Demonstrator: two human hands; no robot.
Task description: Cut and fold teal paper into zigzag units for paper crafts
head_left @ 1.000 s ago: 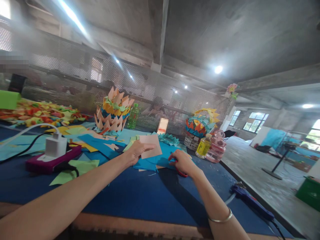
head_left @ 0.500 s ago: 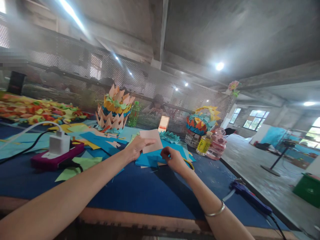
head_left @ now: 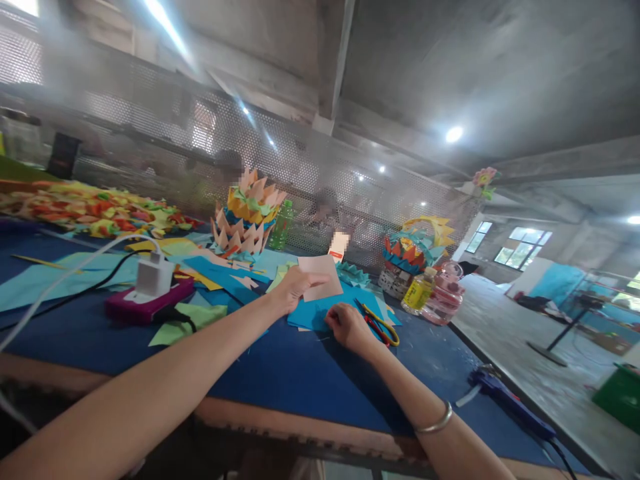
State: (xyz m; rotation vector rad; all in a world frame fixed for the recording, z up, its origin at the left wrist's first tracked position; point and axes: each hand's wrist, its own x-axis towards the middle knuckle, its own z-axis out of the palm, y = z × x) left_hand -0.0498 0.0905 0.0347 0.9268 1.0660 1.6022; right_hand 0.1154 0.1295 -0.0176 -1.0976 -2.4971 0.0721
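Observation:
My left hand [head_left: 290, 291] pinches a pale pink sheet of paper [head_left: 324, 280] between thumb and fingers, raised above a stack of blue paper [head_left: 311, 316]. Low over the stack's right part is my right hand [head_left: 349, 328], its fingers curled together; whatever they may hold is hidden. Scissors [head_left: 387, 328] with yellow and red handles lie just right of that hand. A teal folded-paper piece [head_left: 353, 273] sits behind the stack.
A layered paper flower [head_left: 246, 230] stands at the back. Left are a purple power strip [head_left: 120, 308] with a white charger and a pile of paper scraps [head_left: 100, 210]. Right are a yellow-labelled bottle [head_left: 418, 293], a pink bottle [head_left: 445, 297] and a glue gun [head_left: 515, 403].
The view has shifted a little, moving things to the right. My right hand has moved down and slightly away from the pink paper, and the scissors beside it show more fully.

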